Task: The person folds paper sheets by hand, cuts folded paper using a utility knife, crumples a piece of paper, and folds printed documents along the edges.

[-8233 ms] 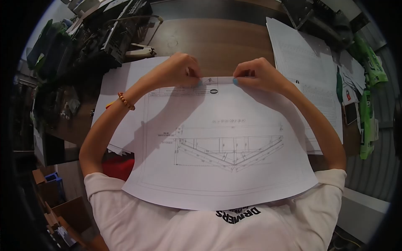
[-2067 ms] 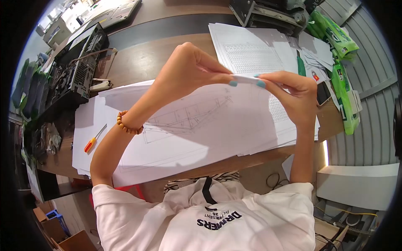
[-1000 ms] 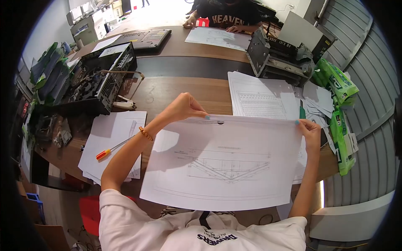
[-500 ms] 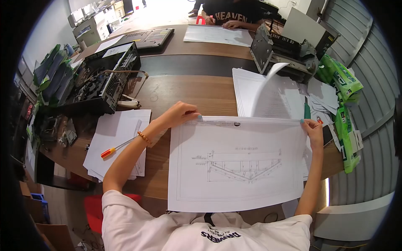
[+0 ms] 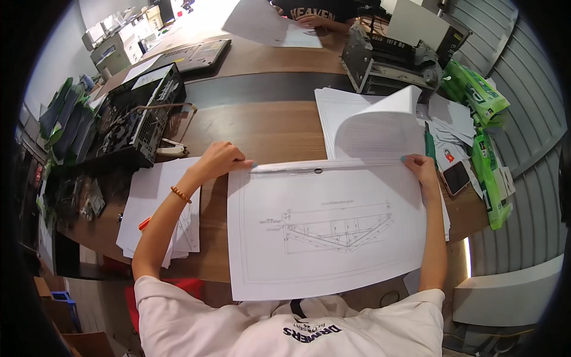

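A large white drawing sheet (image 5: 327, 262) with a V-shaped line diagram lies across the desk's front edge. My left hand (image 5: 223, 160) pinches its far left corner, a beaded bracelet on the wrist. At the far right corner, my right hand (image 5: 421, 169) grips the sheet between thumb and fingers. Just beyond the sheet is a stack of printed papers (image 5: 333, 110), its top page (image 5: 380, 134) curled over. To the left lies another paper pile (image 5: 143, 190), with a screwdriver (image 5: 144, 224) mostly hidden behind my left forearm.
An open computer case (image 5: 143, 113) and a laptop (image 5: 196, 56) stand at left. Metal equipment (image 5: 386, 65), green packages (image 5: 485, 101) and a phone (image 5: 456, 179) are at right. Across the desk, a person (image 5: 321, 15) is at a sheet of paper (image 5: 267, 27).
The view has shifted slightly. Both hands and the drawing sheet appear a little further left. The curled page has folded down more, and the sheet before the other person has lifted on one side.
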Tool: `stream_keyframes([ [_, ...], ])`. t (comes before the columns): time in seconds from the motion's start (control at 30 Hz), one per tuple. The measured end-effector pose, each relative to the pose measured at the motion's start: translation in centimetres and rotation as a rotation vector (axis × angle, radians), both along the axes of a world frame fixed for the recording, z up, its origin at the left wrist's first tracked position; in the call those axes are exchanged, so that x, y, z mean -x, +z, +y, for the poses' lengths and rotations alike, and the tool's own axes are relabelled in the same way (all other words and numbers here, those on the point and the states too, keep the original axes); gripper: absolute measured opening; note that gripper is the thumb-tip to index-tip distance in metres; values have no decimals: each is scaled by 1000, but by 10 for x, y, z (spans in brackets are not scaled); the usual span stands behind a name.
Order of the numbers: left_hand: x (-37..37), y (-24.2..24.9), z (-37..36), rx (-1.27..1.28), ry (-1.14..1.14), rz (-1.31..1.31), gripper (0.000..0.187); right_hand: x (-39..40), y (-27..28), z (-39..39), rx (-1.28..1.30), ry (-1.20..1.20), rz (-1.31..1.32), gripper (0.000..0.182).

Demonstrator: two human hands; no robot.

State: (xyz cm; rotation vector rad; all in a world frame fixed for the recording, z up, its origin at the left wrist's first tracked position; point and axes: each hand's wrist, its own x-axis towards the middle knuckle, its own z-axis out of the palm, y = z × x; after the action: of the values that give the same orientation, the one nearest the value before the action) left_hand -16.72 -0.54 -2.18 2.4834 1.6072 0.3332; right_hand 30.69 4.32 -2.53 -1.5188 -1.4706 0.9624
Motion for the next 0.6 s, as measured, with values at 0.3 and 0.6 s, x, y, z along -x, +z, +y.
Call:
stream_keyframes([
  [0.3, -150, 55, 52, -469, -497, -91, 26, -7, -9, 8, -74, 68, -158, 18],
  [0.6, -195, -4, 64, 232, -244, -410, 20, -25, -10, 6, 11, 137, 127, 17],
])
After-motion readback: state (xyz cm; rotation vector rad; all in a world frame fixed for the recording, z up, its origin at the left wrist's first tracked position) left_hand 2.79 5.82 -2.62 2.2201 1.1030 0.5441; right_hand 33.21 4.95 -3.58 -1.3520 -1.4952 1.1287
